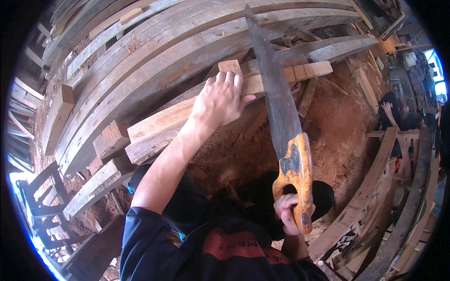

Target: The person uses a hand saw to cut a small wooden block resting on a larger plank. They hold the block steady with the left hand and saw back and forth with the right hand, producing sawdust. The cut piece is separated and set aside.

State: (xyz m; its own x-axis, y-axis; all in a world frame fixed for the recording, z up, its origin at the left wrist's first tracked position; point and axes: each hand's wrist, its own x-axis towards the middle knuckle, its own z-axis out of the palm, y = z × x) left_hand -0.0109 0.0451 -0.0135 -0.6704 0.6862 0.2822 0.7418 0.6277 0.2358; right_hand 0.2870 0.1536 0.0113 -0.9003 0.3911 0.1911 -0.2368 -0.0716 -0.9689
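My right hand (289, 211) is closed around the worn yellow-orange wooden handle of a hand saw (281, 93). The broad dark blade points away from me and lies across a long squared piece of timber (164, 116), left of several cross lines near its far right end. My left hand (219, 99) rests on top of that timber, to the left of the blade. Its fingers curl over the far edge and the thumb lies along the wood toward the saw. Under the timber, part of another beam (140, 149) shows. Whether the blade's teeth are in the wood cannot be made out.
Long curved planks (154, 70) lie side by side beyond the timber. Short wooden blocks (112, 139) sit at its left end. Reddish, dusty ground (328, 122) shows below. More curved timbers (358, 201) are stacked at right, where another person (398, 114) sits farther off.
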